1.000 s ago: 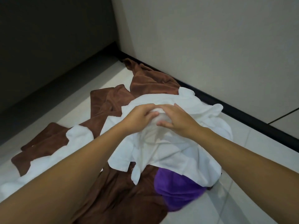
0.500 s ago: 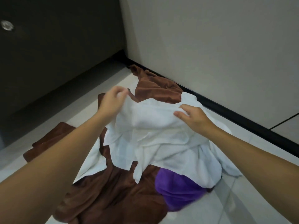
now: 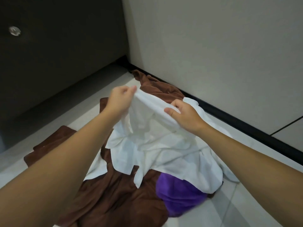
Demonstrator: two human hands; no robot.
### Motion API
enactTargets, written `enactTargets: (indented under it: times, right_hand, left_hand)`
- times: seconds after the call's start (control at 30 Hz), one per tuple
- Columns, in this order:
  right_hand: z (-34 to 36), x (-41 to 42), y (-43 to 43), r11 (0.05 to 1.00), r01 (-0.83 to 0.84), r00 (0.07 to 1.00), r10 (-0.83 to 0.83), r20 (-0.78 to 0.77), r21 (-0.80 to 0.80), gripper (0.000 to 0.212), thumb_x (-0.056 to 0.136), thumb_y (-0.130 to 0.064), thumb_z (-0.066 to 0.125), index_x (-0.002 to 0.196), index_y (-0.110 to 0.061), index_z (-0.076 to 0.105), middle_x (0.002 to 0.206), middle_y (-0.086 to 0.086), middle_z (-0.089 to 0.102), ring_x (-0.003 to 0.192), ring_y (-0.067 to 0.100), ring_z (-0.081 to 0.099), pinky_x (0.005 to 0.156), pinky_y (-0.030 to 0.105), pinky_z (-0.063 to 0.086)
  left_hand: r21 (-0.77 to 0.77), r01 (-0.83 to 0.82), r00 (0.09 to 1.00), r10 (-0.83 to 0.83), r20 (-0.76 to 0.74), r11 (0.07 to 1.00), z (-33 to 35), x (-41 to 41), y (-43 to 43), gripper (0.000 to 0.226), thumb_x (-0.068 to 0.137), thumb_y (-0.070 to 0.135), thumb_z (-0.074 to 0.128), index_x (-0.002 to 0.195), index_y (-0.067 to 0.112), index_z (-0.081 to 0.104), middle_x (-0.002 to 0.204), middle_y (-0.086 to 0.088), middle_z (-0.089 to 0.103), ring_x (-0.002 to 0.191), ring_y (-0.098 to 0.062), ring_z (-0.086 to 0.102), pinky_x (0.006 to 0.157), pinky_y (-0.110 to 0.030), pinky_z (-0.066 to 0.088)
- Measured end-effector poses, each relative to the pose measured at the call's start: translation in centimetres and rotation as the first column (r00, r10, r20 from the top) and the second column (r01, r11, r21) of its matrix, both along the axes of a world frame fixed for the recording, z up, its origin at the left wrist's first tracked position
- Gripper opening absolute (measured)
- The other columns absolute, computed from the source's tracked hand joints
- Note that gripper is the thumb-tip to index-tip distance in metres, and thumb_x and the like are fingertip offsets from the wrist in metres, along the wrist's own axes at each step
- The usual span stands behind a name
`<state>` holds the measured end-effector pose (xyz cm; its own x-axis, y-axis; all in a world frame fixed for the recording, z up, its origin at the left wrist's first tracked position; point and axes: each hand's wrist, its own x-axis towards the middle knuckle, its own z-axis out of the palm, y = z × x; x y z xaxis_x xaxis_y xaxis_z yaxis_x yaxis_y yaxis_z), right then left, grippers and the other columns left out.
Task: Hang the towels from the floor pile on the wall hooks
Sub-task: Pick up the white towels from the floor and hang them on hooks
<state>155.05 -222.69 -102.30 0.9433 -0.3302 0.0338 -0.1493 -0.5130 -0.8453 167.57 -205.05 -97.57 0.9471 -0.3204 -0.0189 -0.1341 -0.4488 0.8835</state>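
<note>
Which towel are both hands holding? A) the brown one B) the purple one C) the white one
C: the left hand and right hand both pinch the raised edge of the white cloth towel; the brown cloth towel and purple fleecy towel lie untouched.

Pale glossy floor tiles (image 3: 249,203), with thin grout lines crossing at the lower right. At the right, a plain light grey wall (image 3: 213,46), with one dark seam (image 3: 287,126) near the right edge. Along its foot, a black baseboard (image 3: 246,130), running from the corner down to the right edge. At the left, a dark panel (image 3: 65,46); door or wall, hard to tell. High on it, near the left edge, a small round shiny metal fitting (image 3: 14,31), blurred.
</note>
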Motion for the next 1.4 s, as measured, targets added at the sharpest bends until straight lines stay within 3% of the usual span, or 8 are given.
enactTargets:
  times: [0.3,0.4,0.47,0.63,0.9,1.1,1.3,1.4]
  right_hand:
    - [-1.6,-0.8,-0.9,0.998,-0.061,0.998,0.061,0.011,-0.032,0.017,0.094,-0.023,0.060,0.109,-0.028,0.054,0.102,-0.024,0.058,0.097,-0.008,0.054,0.078,0.002,0.037]
    - [-1.9,-0.6,-0.8,0.999,-0.049,0.999,0.049,-0.010,-0.006,0.013,0.095,-0.026,0.059,0.108,-0.026,0.060,0.102,-0.021,0.062,0.098,-0.003,0.057,0.079,0.003,0.038]
    - [-1.2,0.1,-0.2,0.997,-0.065,0.998,0.065,0.006,0.046,0.008,0.095,-0.027,0.058,0.101,-0.026,0.064,0.098,-0.020,0.064,0.093,-0.007,0.058,0.078,0.004,0.039]
    - [0.7,1.1,1.5,0.972,-0.119,0.990,0.100,0.097,0.205,0.010,0.095,-0.026,0.059,0.091,-0.022,0.067,0.088,-0.014,0.068,0.086,-0.005,0.060,0.078,0.010,0.044]
    - [-0.9,0.6,0.4,1.000,0.013,0.997,-0.013,0.069,0.007,0.028,0.085,-0.035,0.070,0.097,-0.043,0.046,0.112,-0.009,0.051,0.100,0.006,0.053,0.080,0.012,0.040]
    - [-1.2,0.2,2.2,0.975,0.152,0.972,-0.118,0.203,-0.160,0.024,0.090,-0.038,0.062,0.074,-0.025,0.049,0.079,-0.009,0.051,0.074,0.007,0.050,0.071,0.027,0.043]
    - [-1.2,0.4,4.2,0.991,0.094,0.995,-0.096,-0.021,-0.100,0.036,0.079,-0.059,0.064,0.088,-0.025,0.056,0.090,-0.011,0.061,0.083,0.007,0.058,0.075,0.030,0.049]
    - [-1.5,0.7,4.1,0.981,0.130,0.986,-0.143,-0.084,-0.144,0.025,0.084,-0.046,0.063,0.088,-0.021,0.059,0.090,-0.006,0.064,0.085,0.014,0.060,0.078,0.035,0.051]
  left_hand:
    - [-0.040,-0.487,0.872,0.483,-0.079,0.873,-1.4,4.0,4.2,0.037,0.101,0.034,0.046,0.069,0.013,0.045,0.067,0.001,0.039,0.060,-0.014,0.040,0.069,-0.030,0.041]
    - [0.103,-0.212,0.974,0.202,0.104,0.972,-2.4,3.2,3.9,0.023,0.098,0.037,0.053,0.108,0.017,0.055,0.091,0.005,0.055,0.086,-0.016,0.058,0.083,-0.035,0.051]
    - [0.201,0.095,0.979,-0.129,0.161,0.975,-2.2,2.3,2.8,0.042,0.093,0.039,0.058,0.131,0.022,0.050,0.112,0.005,0.059,0.099,-0.015,0.061,0.089,-0.032,0.051]
    - [0.225,0.635,0.760,-0.650,-0.012,0.739,-1.5,-0.9,0.0,0.040,0.091,0.035,0.063,0.124,0.015,0.063,0.119,0.004,0.066,0.102,-0.002,0.060,0.088,-0.017,0.048]
    - [0.099,0.289,0.957,-0.289,-0.021,0.952,-1.3,-1.2,-0.1,0.046,0.095,0.045,0.054,0.097,0.001,0.069,0.100,-0.018,0.068,0.083,-0.026,0.064,0.079,-0.037,0.055]
    - [0.061,0.179,0.984,-0.178,-0.021,0.982,-1.1,-1.4,-0.5,0.046,0.095,0.046,0.055,0.087,0.002,0.069,0.084,-0.011,0.065,0.075,-0.017,0.057,0.073,-0.033,0.050]
    - [0.048,0.161,0.987,-0.160,-0.009,0.986,-1.1,-1.7,-1.0,0.053,0.094,0.045,0.056,0.085,-0.006,0.061,0.074,-0.007,0.052,0.068,-0.016,0.047,0.064,-0.031,0.041]
    - [0.075,0.155,0.988,-0.155,-0.001,0.985,-1.3,-1.8,-1.2,0.056,0.094,0.047,0.055,0.096,-0.008,0.062,0.082,-0.018,0.058,0.073,-0.020,0.051,0.069,-0.039,0.049]
